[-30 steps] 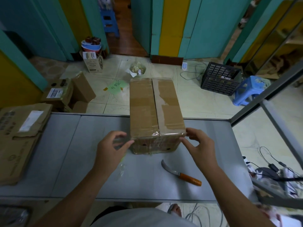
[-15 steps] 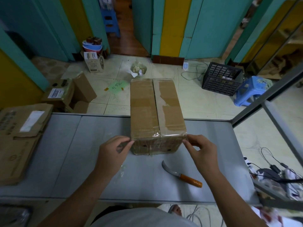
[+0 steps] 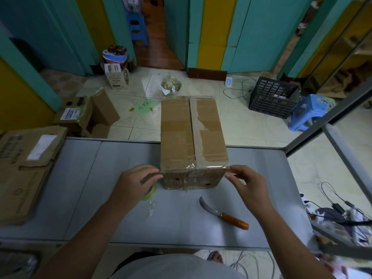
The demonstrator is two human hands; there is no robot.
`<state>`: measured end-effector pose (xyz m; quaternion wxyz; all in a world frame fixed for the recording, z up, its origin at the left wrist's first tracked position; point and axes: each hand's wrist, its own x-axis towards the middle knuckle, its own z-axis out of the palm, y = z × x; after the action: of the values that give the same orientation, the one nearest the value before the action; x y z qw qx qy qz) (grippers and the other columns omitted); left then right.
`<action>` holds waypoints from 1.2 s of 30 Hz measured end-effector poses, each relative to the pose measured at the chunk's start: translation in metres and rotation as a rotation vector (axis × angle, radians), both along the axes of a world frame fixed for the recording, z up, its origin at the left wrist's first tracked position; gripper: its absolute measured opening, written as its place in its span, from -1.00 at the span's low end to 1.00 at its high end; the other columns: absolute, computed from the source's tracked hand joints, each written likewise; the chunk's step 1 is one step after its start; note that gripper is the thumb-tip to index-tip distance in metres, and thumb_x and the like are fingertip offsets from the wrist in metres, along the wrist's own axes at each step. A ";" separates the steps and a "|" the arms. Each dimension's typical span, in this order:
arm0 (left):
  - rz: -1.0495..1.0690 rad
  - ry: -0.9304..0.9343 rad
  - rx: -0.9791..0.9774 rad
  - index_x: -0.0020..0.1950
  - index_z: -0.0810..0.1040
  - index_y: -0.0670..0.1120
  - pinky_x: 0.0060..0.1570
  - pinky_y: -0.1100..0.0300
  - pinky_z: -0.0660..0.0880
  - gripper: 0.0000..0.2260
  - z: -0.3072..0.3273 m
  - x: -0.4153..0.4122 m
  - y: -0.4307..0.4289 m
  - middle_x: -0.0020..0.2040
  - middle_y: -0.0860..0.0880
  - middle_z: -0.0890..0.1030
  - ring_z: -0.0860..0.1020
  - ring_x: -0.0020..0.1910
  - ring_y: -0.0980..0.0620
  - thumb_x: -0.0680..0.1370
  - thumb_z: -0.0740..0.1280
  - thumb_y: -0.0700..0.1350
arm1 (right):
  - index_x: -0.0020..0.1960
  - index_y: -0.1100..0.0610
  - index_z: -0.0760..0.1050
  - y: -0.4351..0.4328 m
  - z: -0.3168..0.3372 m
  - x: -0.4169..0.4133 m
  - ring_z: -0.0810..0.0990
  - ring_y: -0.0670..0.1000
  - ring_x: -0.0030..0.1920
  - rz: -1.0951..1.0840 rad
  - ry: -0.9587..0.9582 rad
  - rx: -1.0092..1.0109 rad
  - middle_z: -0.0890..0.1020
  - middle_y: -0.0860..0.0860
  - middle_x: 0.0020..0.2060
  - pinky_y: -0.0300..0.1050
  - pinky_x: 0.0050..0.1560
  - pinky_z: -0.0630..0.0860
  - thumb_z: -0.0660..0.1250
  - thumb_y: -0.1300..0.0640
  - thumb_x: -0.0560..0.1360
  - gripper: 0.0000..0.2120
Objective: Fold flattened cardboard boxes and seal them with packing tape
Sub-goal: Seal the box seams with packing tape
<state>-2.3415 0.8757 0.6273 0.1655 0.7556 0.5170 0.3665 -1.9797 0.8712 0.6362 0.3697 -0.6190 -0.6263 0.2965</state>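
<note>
Both hands (image 3: 133, 187) (image 3: 249, 191) hold tape (image 3: 209, 168) against the box (image 3: 191, 135).

Ahead of you the walls (image 3: 261, 33) are panels of teal and yellow, and an open doorway (image 3: 157, 51) shows brown wooden boards with a blue stool (image 3: 136, 27) beyond. Past the far edge of the grey surface (image 3: 80, 178) lies a pale tiled floor (image 3: 237, 125), where a black plastic crate (image 3: 271, 97) and a second blue stool (image 3: 310, 111) stand off the far right corner. A grey metal frame (image 3: 326, 121) rises slanting from that corner.

Dim, soft, even light; wide-angle bending and blur toward edges.
</note>
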 end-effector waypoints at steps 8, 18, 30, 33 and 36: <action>0.039 -0.065 -0.133 0.12 0.74 -0.11 0.04 0.15 0.65 -0.82 0.002 -0.017 0.011 0.02 0.06 0.71 0.66 0.02 0.22 0.56 0.52 -0.08 | 0.37 -0.04 0.60 -0.001 0.009 0.010 0.64 -0.20 0.21 0.191 -0.035 -0.043 0.67 -0.23 0.20 -0.17 0.20 0.62 0.47 -0.05 0.53 -0.58; -0.027 -0.088 -0.289 0.05 0.73 -0.07 0.05 0.31 0.62 -0.84 0.018 -0.014 0.024 0.03 0.08 0.69 0.66 0.06 0.15 0.54 0.53 -0.29 | 0.55 -0.09 0.38 0.014 0.023 0.013 0.44 -0.14 0.45 0.333 -0.232 0.126 0.46 -0.18 0.47 0.00 0.42 0.50 0.43 0.27 0.57 -0.37; -0.008 -0.103 -0.295 0.13 0.76 -0.07 0.08 0.39 0.59 -0.78 0.027 -0.019 0.026 0.03 0.12 0.73 0.70 0.02 0.22 0.51 0.56 -0.26 | 0.31 0.06 0.64 0.020 0.013 -0.001 0.47 -0.12 0.46 0.360 -0.313 0.248 0.59 -0.11 0.36 0.11 0.41 0.51 0.57 0.07 0.46 -0.56; -0.005 -0.117 -0.244 0.12 0.75 -0.07 0.07 0.37 0.60 -0.78 0.022 -0.018 0.020 0.02 0.11 0.73 0.70 0.02 0.21 0.51 0.55 -0.28 | 0.30 0.07 0.63 0.015 0.004 -0.010 0.50 -0.07 0.44 0.285 -0.299 0.267 0.58 -0.12 0.35 0.14 0.40 0.52 0.53 0.03 0.47 -0.59; 0.027 -0.122 -0.234 0.11 0.76 -0.12 0.05 0.39 0.60 -0.82 0.019 -0.018 0.021 0.01 0.03 0.74 0.70 0.00 0.20 0.53 0.54 -0.28 | 0.31 0.07 0.61 0.014 -0.004 -0.014 0.49 -0.07 0.43 0.256 -0.300 0.284 0.56 -0.13 0.33 0.06 0.42 0.48 0.47 -0.01 0.49 -0.59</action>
<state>-2.3597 0.8965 0.6459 0.2789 0.7004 0.5554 0.3510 -1.9937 0.8854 0.6327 0.3154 -0.5134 -0.7829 0.1546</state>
